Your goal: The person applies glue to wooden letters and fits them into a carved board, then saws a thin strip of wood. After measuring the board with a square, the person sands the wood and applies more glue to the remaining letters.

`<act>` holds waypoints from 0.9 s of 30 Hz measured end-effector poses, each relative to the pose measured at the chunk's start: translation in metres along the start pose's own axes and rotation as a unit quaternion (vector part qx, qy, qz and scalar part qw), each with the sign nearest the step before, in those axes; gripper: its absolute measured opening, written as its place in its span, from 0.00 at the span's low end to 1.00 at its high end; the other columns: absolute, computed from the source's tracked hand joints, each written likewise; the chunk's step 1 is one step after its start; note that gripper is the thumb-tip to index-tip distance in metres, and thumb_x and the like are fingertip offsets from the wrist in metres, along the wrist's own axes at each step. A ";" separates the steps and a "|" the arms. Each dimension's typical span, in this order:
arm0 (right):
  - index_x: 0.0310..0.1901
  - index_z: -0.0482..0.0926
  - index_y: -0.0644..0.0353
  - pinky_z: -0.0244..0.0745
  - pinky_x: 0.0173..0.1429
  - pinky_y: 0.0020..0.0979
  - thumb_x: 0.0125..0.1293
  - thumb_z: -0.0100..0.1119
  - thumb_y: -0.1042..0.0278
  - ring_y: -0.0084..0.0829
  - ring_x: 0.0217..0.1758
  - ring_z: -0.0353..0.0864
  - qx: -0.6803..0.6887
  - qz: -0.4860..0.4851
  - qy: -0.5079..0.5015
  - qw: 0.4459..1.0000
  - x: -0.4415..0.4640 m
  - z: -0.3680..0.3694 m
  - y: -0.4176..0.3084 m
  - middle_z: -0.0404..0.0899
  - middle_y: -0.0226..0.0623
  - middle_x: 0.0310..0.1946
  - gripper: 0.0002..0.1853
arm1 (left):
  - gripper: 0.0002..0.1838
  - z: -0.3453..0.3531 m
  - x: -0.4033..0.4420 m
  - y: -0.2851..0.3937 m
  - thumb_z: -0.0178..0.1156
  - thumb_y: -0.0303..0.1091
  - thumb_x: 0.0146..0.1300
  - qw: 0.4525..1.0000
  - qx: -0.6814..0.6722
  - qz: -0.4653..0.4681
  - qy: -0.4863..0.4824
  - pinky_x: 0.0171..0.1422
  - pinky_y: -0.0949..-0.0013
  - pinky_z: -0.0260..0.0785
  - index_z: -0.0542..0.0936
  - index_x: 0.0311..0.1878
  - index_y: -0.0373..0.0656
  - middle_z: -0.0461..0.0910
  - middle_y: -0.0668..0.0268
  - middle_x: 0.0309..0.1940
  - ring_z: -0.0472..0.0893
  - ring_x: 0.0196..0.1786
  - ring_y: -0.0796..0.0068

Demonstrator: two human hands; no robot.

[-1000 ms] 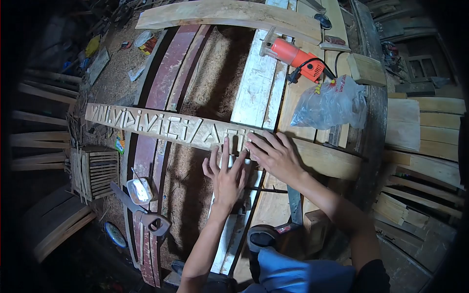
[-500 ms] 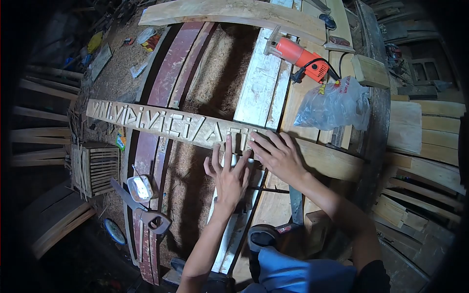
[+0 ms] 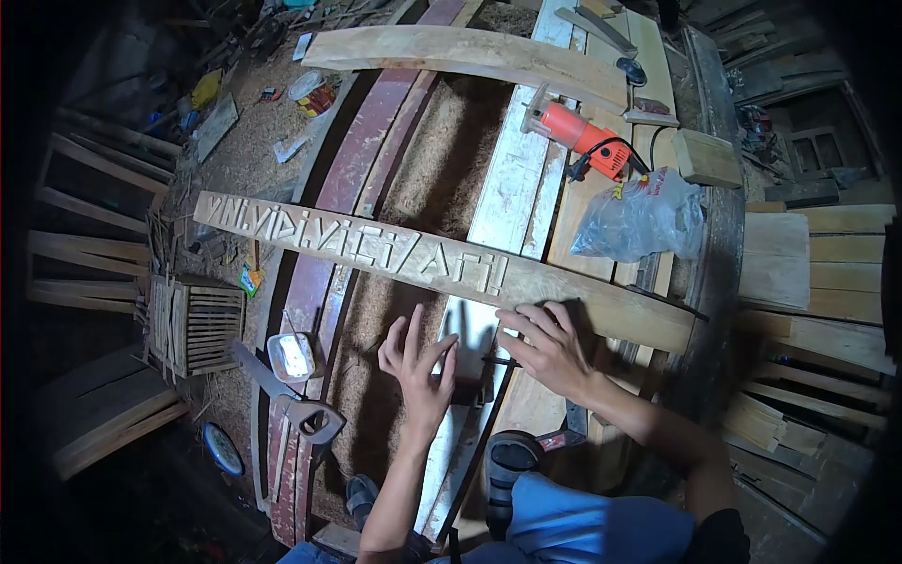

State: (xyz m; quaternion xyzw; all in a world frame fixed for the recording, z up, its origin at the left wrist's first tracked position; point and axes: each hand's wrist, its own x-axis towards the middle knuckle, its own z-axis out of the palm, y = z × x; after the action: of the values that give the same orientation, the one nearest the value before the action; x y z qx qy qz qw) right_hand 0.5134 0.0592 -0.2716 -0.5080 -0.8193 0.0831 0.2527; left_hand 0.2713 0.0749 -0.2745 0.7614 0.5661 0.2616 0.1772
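A long wooden board (image 3: pixel 601 293) lies crosswise over the bench planks, carrying raised letters (image 3: pixel 362 246) made of thin pale strips, with an exclamation mark at the right end of the row. Just below the board's near edge, my left hand (image 3: pixel 420 376) hovers with fingers spread; its thumb and index tips are close together, and nothing shows between them. My right hand (image 3: pixel 550 352) rests its bent fingertips at the board's near edge, below the exclamation mark, with no object visible in it.
At the upper right lie an orange power tool (image 3: pixel 583 136) and a clear plastic bag (image 3: pixel 634 221). A handsaw (image 3: pixel 305 414) and a small white tub (image 3: pixel 291 357) sit at the left. Another curved board (image 3: pixel 460 56) spans the back. Sawdust covers the ground.
Both hands have drawn back from the lettering towards me, uncovering the last characters. The left hand has left the board; the right has moved to its near edge. The view has shifted slightly.
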 end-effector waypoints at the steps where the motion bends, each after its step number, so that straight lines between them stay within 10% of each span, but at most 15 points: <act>1: 0.45 0.86 0.56 0.68 0.68 0.47 0.57 0.68 0.71 0.36 0.66 0.78 0.005 0.000 0.000 1.000 -0.003 -0.003 -0.004 0.82 0.34 0.62 0.13 | 0.08 -0.005 -0.002 0.002 0.74 0.34 0.64 1.000 0.000 -0.006 -0.001 0.82 0.46 0.43 0.92 0.46 0.55 0.70 0.61 0.80 0.62 0.80 0.51; 15: 0.39 0.88 0.59 0.72 0.62 0.42 0.61 0.75 0.67 0.38 0.59 0.82 0.003 0.022 0.032 0.999 -0.010 -0.044 -0.067 0.85 0.35 0.50 0.08 | 0.03 -0.044 -0.021 0.007 0.66 0.32 0.71 0.994 -0.093 0.053 -0.030 0.79 0.49 0.44 0.86 0.44 0.47 0.83 0.70 0.66 0.66 0.77 0.56; 27: 0.69 0.78 0.59 0.66 0.73 0.49 0.74 0.62 0.60 0.45 0.75 0.71 -0.042 0.110 -0.101 0.988 -0.002 -0.025 -0.027 0.75 0.42 0.71 0.25 | 0.15 -0.002 0.006 0.008 0.63 0.36 0.75 0.986 -0.123 0.069 -0.092 0.82 0.45 0.55 0.84 0.60 0.41 0.79 0.54 0.69 0.70 0.78 0.49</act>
State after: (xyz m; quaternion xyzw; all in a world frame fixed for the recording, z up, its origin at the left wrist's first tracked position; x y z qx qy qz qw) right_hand 0.5054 0.0419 -0.2407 -0.5939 -0.7826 0.1272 0.1364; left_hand 0.2779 0.0776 -0.2670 0.7920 0.4569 0.2694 0.3024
